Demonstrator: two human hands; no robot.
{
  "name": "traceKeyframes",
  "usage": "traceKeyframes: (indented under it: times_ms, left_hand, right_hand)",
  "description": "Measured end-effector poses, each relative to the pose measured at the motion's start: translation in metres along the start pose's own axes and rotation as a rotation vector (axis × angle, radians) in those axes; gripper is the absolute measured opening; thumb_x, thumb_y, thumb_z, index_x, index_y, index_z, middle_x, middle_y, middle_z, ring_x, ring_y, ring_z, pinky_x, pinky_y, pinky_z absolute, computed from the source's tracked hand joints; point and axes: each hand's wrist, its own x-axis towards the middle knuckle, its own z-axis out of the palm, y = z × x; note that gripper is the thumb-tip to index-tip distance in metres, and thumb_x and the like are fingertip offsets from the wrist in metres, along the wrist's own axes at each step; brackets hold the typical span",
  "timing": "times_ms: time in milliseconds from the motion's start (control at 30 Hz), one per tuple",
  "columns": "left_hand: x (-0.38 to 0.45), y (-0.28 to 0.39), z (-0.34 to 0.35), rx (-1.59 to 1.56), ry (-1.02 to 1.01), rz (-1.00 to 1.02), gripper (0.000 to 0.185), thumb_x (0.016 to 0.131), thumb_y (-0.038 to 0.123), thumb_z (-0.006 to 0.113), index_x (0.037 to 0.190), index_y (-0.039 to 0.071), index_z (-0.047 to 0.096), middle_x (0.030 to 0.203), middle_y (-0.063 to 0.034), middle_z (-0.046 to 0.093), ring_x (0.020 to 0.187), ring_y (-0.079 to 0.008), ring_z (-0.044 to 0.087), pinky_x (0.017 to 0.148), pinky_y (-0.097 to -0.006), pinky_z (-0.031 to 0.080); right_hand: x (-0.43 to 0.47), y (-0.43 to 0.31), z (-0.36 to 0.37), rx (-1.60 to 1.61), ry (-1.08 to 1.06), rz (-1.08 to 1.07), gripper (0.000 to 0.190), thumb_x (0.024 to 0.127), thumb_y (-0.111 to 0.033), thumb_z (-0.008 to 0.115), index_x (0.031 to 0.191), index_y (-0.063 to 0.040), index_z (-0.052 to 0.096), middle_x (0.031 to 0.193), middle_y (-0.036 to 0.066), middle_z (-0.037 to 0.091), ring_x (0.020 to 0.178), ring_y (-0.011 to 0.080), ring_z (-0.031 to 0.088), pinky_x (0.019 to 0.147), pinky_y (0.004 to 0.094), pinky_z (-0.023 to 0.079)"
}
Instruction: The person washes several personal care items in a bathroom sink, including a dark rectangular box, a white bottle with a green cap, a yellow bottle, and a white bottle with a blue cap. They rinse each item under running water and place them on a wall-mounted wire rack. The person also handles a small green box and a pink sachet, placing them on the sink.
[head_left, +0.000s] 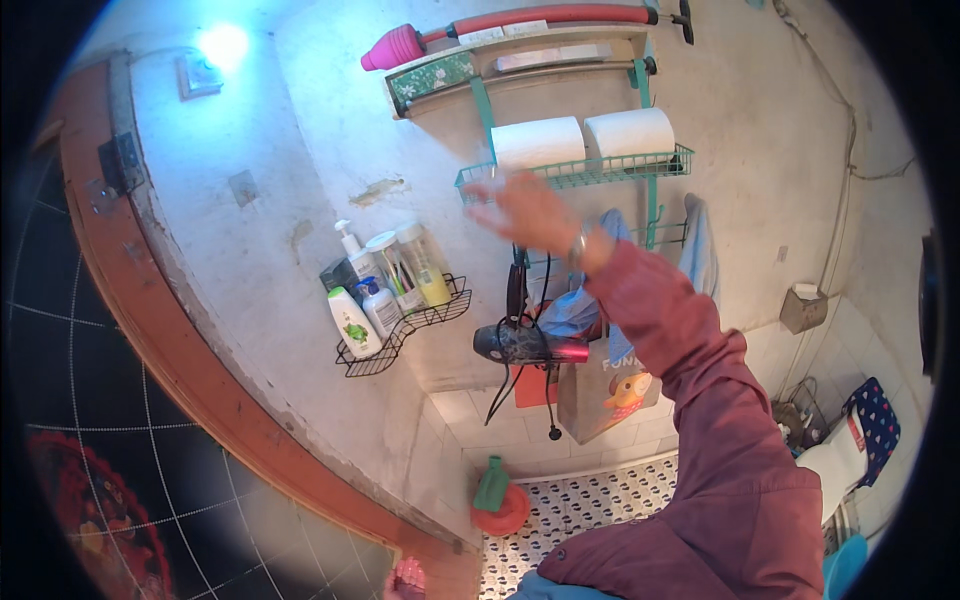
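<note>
My right hand, in a maroon sleeve with a metal watch or bracelet at the wrist, reaches up before the left end of a green wire rack. Motion blurs its fingers, and whether they hold something small cannot be told. Two white paper rolls lie on that rack. Below the hand hangs a black and pink hair dryer with its cord looped around it. To the left, a black wire corner shelf bears a white bottle with a green cap, pump bottles and clear containers. My left hand is not in view.
An orange door frame runs down the left. Above is a shelf with a pink and red plunger-like tool. Blue cloths and a grey bag hang on the wall. A red basin stands on the patterned floor.
</note>
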Motion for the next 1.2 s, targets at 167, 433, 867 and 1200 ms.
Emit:
traceKeyframes:
  times_ms: [167, 433, 867, 1200]
  left_hand:
    - [-0.011, 0.013, 0.006, 0.02, 0.026, 0.019, 0.051, 0.092, 0.024, 0.06, 0.134, -0.003, 0.05, 0.136, -0.0169, 0.056, 0.124, -0.0262, 0.053, 0.106, -0.0387, 0.043]
    - [-0.008, 0.015, 0.007, -0.289, -0.337, -0.022, 0.044, 0.095, 0.019, 0.058, 0.13, -0.005, 0.05, 0.139, -0.0179, 0.053, 0.128, -0.0299, 0.051, 0.109, -0.0431, 0.04]
    - [-0.005, -0.02, 0.057, -0.038, 0.227, 0.235, 0.047, 0.094, 0.024, 0.057, 0.133, -0.001, 0.051, 0.137, -0.0169, 0.056, 0.13, -0.0286, 0.049, 0.11, -0.0413, 0.038]
    - [0.003, -0.016, 0.111, 0.02, 0.122, 0.09, 0.034, 0.098, 0.025, 0.056, 0.122, 0.002, 0.058, 0.122, -0.0198, 0.063, 0.112, -0.0305, 0.062, 0.097, -0.0435, 0.05]
  right_hand:
    - [0.087, 0.07, 0.002, -0.23, 0.379, -0.02, 0.049, 0.082, -0.02, 0.069, 0.125, 0.001, 0.055, 0.123, 0.019, 0.06, 0.114, 0.0349, 0.055, 0.098, 0.0432, 0.045]
    - [0.169, 0.129, 0.035, -0.507, 0.449, -0.101, 0.049, 0.081, -0.004, 0.061, 0.128, -0.002, 0.051, 0.131, 0.015, 0.054, 0.123, 0.0314, 0.049, 0.101, 0.0419, 0.041]
    - [0.173, 0.132, 0.007, -0.392, 0.444, -0.174, 0.037, 0.078, -0.002, 0.064, 0.114, -0.004, 0.058, 0.118, 0.013, 0.057, 0.113, 0.0333, 0.052, 0.095, 0.041, 0.047]
    - [0.044, 0.014, -0.004, -0.1, 0.362, -0.384, 0.051, 0.073, -0.001, 0.068, 0.123, -0.004, 0.057, 0.122, 0.013, 0.057, 0.115, 0.0335, 0.053, 0.099, 0.0413, 0.045]
